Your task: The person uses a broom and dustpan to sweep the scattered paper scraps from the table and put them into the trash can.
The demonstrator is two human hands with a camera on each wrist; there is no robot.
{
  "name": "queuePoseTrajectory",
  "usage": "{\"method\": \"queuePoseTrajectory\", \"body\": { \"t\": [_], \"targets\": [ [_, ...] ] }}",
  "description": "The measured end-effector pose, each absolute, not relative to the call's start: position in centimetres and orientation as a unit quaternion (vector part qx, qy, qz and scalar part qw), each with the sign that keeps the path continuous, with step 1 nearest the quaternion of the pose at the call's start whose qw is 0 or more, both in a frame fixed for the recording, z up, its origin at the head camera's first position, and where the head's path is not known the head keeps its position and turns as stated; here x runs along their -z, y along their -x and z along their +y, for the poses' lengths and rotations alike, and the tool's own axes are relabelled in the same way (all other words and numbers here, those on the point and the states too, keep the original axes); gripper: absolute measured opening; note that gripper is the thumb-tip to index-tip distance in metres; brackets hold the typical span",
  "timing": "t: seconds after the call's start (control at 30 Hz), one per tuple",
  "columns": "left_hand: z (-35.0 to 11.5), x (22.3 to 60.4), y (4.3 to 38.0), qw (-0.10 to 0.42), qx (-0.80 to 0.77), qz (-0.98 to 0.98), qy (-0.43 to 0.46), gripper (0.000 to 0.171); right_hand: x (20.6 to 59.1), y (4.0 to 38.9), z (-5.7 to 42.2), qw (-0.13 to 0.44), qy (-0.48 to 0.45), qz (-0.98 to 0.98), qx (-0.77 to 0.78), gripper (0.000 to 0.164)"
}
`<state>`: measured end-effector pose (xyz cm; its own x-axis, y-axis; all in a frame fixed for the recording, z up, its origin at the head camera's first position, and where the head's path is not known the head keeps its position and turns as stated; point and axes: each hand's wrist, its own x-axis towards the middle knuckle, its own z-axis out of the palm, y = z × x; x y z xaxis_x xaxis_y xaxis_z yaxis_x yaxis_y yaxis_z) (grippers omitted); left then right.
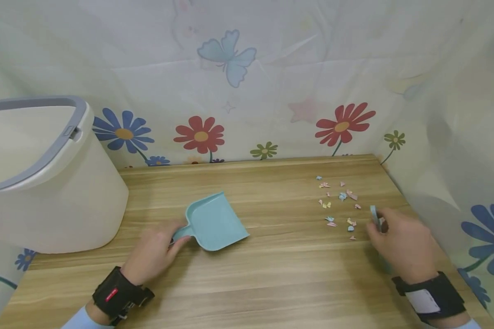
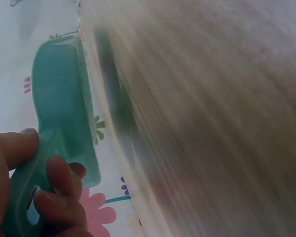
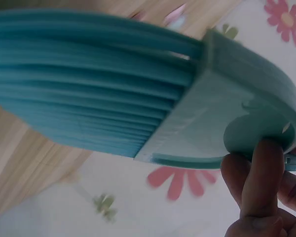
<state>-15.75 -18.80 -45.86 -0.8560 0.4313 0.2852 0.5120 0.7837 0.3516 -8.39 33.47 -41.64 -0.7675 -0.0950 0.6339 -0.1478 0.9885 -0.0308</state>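
Note:
My left hand [image 1: 154,251] grips the short handle of a light blue dustpan [image 1: 218,223], whose flat lip faces right over the wooden table. In the left wrist view, thumb and fingers wrap the handle of the tilted dustpan [image 2: 61,94]. On the right, my right hand [image 1: 407,244] pinches a small hand brush by its handle; mostly the hand hides it in the head view. The right wrist view shows the brush's bristles [image 3: 79,84], long and teal, in a pale block. Small paper scraps [image 1: 343,196], pink, blue and yellow, lie scattered just left of the right hand.
A white bin [image 1: 66,205] with a grey rim stands at the left side of the wooden table [image 1: 271,283]. A flower-printed curtain [image 1: 263,109] hangs behind the table and along its right edge.

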Motion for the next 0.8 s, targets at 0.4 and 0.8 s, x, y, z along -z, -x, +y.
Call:
{"method": "queuePoseTrajectory", "body": {
  "t": [0.4, 0.8],
  "targets": [
    [-17.9, 46.3, 15.4, 0.033, 0.21, -0.948, 0.237, 0.03, 42.1, 12.5, 25.3, 0.323, -0.125, -0.934, -0.085, 0.022],
    [-17.0, 46.1, 15.5, -0.013, 0.242, -0.941, 0.235, 0.036, 42.3, 15.0, 17.9, 0.308, -0.171, -0.927, -0.125, 0.022]
  ]
}}
